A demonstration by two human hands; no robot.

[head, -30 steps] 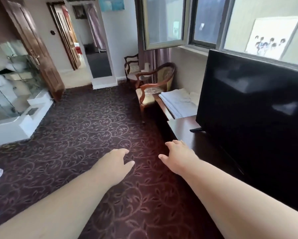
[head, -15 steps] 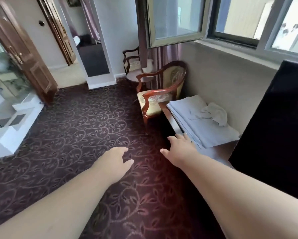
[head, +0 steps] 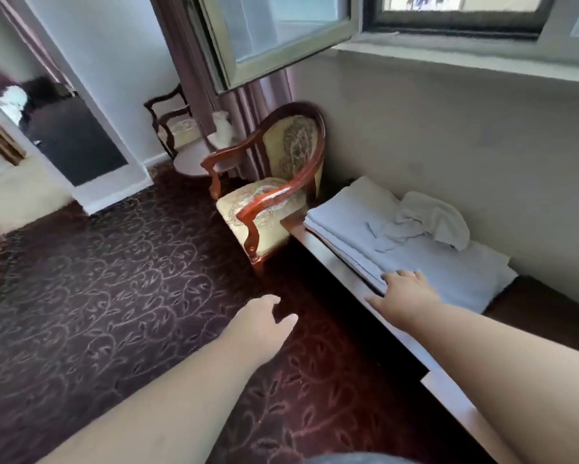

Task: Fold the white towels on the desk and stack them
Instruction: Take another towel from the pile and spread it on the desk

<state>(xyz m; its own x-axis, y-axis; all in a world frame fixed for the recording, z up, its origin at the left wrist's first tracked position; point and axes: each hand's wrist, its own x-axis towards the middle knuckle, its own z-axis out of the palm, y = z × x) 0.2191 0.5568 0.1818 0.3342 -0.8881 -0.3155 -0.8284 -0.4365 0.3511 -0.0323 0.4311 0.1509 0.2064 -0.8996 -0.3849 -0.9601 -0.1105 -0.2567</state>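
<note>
Now head view: camera swings right since a second ago, TV gone from frame, counter (head: 318, 244) with white towels (head: 425, 262) fully in sight. Right hand (head: 407, 291) advances from over carpet (head: 114, 279) to near edge of towel pile, fingers (head: 393, 275) spread flat, touching or just above, can't tell. Left hand (head: 264, 324) over carpet, fingers loosely apart, holding nothing. Crumpled towel (head: 425, 222) on top of flat stack beside armchair (head: 274, 192). Folding not yet begun; reach phase, judged.
</note>
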